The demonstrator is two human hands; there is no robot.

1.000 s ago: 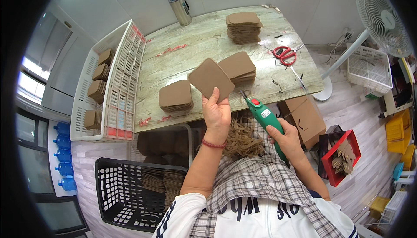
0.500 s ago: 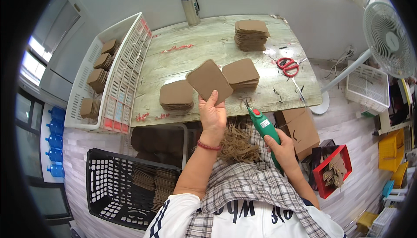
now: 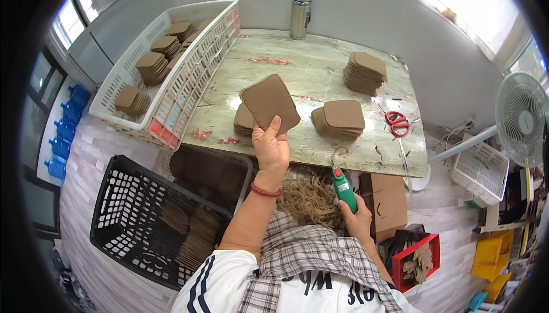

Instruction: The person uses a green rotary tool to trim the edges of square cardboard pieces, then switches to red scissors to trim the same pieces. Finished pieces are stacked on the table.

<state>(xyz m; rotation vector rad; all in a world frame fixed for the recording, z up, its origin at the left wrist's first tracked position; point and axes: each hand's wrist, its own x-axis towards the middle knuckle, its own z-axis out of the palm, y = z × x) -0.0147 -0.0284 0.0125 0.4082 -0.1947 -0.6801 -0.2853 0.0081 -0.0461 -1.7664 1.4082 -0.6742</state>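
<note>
Head view: brown card (image 3: 269,102) pinched in left hand (image 3: 271,148) grip.

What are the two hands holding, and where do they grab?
Left hand pinches the brown pad by its lower edge; right hand grips the green tool around its handle.

A steel flask (image 3: 299,14) stands at the far edge of the table (image 3: 297,70). Red scissors (image 3: 397,123) lie near its right side. A white basket (image 3: 171,56) holds brown stacks; a black crate (image 3: 146,221) sits on the floor. A white fan (image 3: 520,118) stands at right.
</note>
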